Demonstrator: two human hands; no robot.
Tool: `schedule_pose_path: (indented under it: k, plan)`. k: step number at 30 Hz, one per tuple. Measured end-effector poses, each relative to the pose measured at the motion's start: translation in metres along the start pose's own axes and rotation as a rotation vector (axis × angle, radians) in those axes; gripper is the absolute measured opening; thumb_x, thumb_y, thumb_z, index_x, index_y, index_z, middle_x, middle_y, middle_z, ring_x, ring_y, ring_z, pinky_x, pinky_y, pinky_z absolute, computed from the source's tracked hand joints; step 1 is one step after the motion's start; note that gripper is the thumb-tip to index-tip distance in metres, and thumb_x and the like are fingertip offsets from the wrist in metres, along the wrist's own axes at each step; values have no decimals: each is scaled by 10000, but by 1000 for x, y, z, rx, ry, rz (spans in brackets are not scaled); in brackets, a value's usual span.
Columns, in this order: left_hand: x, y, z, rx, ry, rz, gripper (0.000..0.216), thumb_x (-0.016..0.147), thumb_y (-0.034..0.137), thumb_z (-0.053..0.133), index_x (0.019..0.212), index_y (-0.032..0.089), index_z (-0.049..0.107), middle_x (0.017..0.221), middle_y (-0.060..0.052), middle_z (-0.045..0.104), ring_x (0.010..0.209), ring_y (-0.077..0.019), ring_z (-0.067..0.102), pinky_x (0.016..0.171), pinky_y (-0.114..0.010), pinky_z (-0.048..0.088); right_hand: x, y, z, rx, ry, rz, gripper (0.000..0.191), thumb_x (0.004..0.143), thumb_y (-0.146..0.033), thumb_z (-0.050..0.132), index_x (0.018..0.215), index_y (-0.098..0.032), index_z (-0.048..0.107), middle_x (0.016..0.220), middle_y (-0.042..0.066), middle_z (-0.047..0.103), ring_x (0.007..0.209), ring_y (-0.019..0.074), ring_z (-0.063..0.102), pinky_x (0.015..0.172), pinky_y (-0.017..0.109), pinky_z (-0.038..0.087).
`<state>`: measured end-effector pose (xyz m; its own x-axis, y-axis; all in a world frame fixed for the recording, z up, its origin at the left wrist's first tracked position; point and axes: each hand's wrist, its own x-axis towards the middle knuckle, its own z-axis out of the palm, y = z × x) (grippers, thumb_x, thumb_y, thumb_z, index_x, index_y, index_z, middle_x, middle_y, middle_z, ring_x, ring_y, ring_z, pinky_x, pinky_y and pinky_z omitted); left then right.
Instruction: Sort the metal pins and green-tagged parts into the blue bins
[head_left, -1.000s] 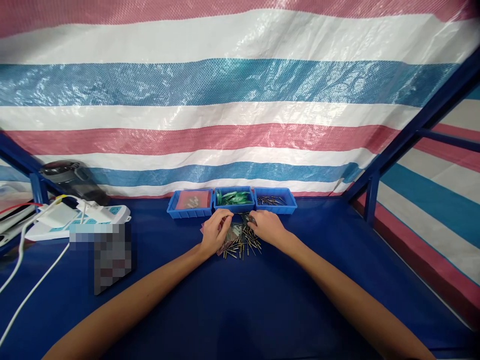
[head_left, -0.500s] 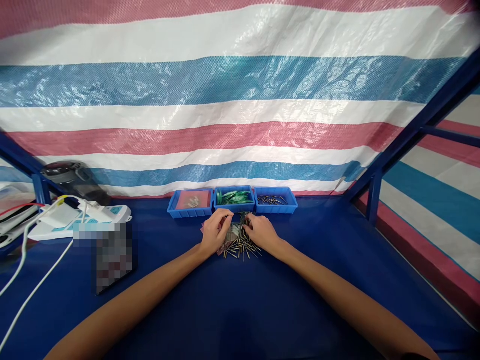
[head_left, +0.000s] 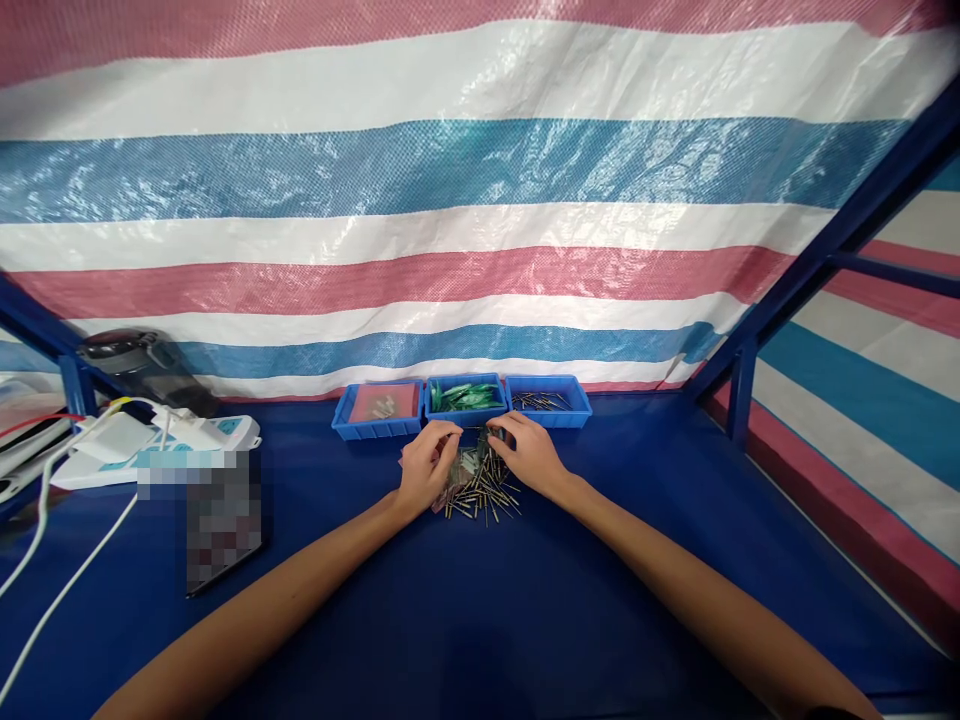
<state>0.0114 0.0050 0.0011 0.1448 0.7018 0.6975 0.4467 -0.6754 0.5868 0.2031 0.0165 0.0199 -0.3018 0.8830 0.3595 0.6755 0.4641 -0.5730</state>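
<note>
the left hand [head_left: 427, 465] is set on the near side of the trays, its thumb and fingertips drawn close together at the top – whether a thin piece is caught between them is too small to tell. the right hand [head_left: 532, 455] faces it across a narrow gap, fingers curled over and thumb tucked in, its tips at the far edge of the loose pins [head_left: 484, 497]; i cannot tell whether it has one in its grasp.

those pins, thin and dull gold to dark, lie in a heap between the two hands, pointing every which way, their near ends fanned out on the blue surface [head_left: 480, 610]. some crumpled clear and pinkish plastic [head_left: 459, 478] lies among them, just beside the left hand and partly hidden by it.

just beyond the hands three blue trays stand in a row, side by side. the left tray [head_left: 379, 431] holds a pink sheet or bag [head_left: 361, 402] with small pale pieces [head_left: 382, 407] showing on or through it, the middle tray [head_left: 450, 416] holds green packets [head_left: 466, 397], and the right tray [head_left: 566, 420] holds scattered dark pins [head_left: 541, 401].

well apart, on the left, are a white power strip [head_left: 241, 432] and a dark bottle [head_left: 139, 370] – behind everything hangs a striped sheet [head_left: 450, 165].
</note>
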Motion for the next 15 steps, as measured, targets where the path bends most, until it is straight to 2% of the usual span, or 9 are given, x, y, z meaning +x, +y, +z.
schedule_pose_path:
  k: [4, 7, 9, 11, 13, 15]
  plan:
    - [11, 2, -11, -42, 80, 33, 134, 896, 219, 476, 939, 166, 592, 916, -55, 613, 811, -142, 597, 700, -251, 482, -14, -1, -9, -107, -111, -152, 394, 887, -373, 495, 1223, -171, 533, 1213, 117, 539, 1136, 234, 491, 971, 387, 405]
    - [28, 6, -29, -41, 99, -41, 163, 912, 259, 452, 974, 170, 573, 944, -56, 604, 803, -140, 598, 723, -269, 493, -27, 4, -11, -191, -272, -262, 661, 871, -531, 465, 1407, -171, 327, 1443, 144, 313, 1336, 284, 272, 1079, 455, 279]
    - [33, 8, -42, 33, -87, -54, 223, 925, 311, 423, 1021, 181, 576, 976, -63, 615, 859, -159, 602, 765, -291, 497, -33, 9, -11, -239, -357, -294, 776, 857, -604, 426, 1461, -179, 188, 1519, 131, 144, 1395, 299, 109, 1115, 481, 193]
    - [29, 8, -50, 149, -381, -20, 315, 924, 386, 408, 1139, 209, 556, 1149, -84, 582, 1042, -203, 564, 911, -359, 455, -36, 13, -9, -266, -418, -299, 837, 848, -646, 391, 1477, -176, 101, 1539, 121, 33, 1407, 299, 13, 1132, 480, 139]
    - [15, 4, -53, 300, -608, 4, 586, 856, 533, 469, 1357, 240, 381, 1404, -111, 395, 1268, -287, 400, 1035, -457, 346, -37, 15, -6, -278, -458, -292, 858, 848, -665, 357, 1480, -167, 59, 1540, 119, -22, 1408, 292, -29, 1141, 469, 112]
    - [-2, -3, -51, 428, -734, 6, 849, 776, 656, 484, 1449, 231, 189, 1510, -128, 198, 1368, -346, 215, 1086, -524, 234, -37, 15, -2, -282, -481, -283, 841, 861, -663, 317, 1480, -166, 39, 1539, 111, -41, 1408, 279, -45, 1145, 460, 100]
